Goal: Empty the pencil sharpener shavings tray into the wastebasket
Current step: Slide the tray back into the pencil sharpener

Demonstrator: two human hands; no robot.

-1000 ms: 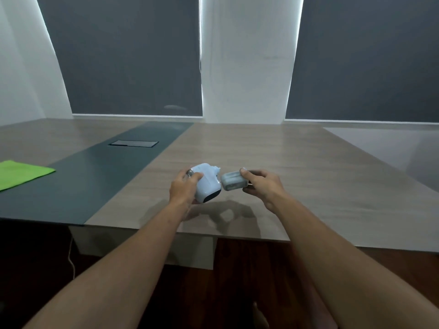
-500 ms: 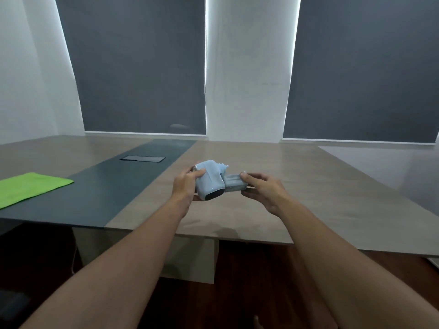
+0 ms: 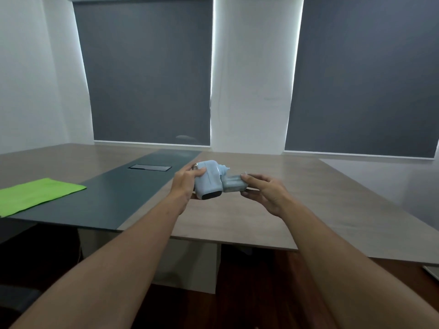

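A light blue pencil sharpener (image 3: 209,179) is held above the wooden table (image 3: 308,198), gripped from its left side by my left hand (image 3: 184,184). Its translucent shavings tray (image 3: 234,184) sticks partway out of the sharpener's right side. My right hand (image 3: 263,193) pinches the tray's outer end between thumb and fingers. Whatever is inside the tray cannot be made out. No wastebasket is in view.
A green cloth (image 3: 35,194) lies at the table's left end on a dark inlay strip (image 3: 114,195) with a cable hatch (image 3: 149,167). Dark roller blinds cover the windows behind. Below the table's near edge are a wooden floor and a table leg panel.
The tray, held apart from the sharpener a second ago, has been slid partway into its right side. The view has tilted upward, showing more wall and blinds.
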